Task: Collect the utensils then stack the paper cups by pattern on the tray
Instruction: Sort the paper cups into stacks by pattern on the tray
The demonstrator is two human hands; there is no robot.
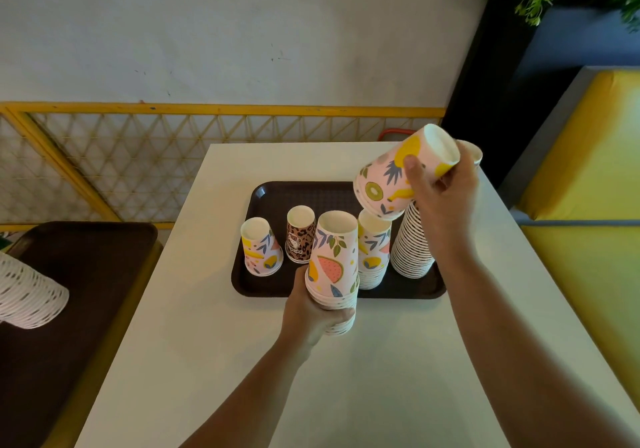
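Paper fruit-print cup (401, 174) tilted in right hand (446, 198), clasped (mouth toward matching stack (334, 267)), left hand (311, 312) clasping stack, steadying for nesting.

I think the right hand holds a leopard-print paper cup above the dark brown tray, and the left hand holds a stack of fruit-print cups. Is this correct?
Not quite. In the head view the right hand holds a pink fruit-print paper cup. The rest stands: it is above the dark brown tray, and the left hand holds a stack of fruit-print cups.
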